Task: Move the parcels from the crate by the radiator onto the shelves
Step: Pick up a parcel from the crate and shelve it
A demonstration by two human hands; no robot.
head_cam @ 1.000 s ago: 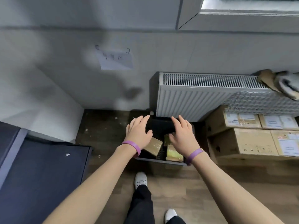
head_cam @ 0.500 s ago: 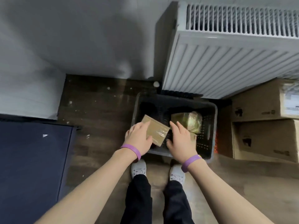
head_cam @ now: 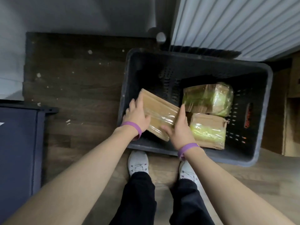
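- Since the earlier frame both hands have closed on the flat parcel, now tilted in the crate.
- Left hand: fingers curled round its left edge.
- Right hand: clasps its right edge.
- Far wrapped parcel and near wrapped parcel lie in the crate's right half.
- Radiator just behind.

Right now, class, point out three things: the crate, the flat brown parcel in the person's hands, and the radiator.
crate (head_cam: 256,98): head view, inner right wall.
flat brown parcel (head_cam: 159,108): head view, top face between the hands.
radiator (head_cam: 235,21): head view, ribbed front panel.
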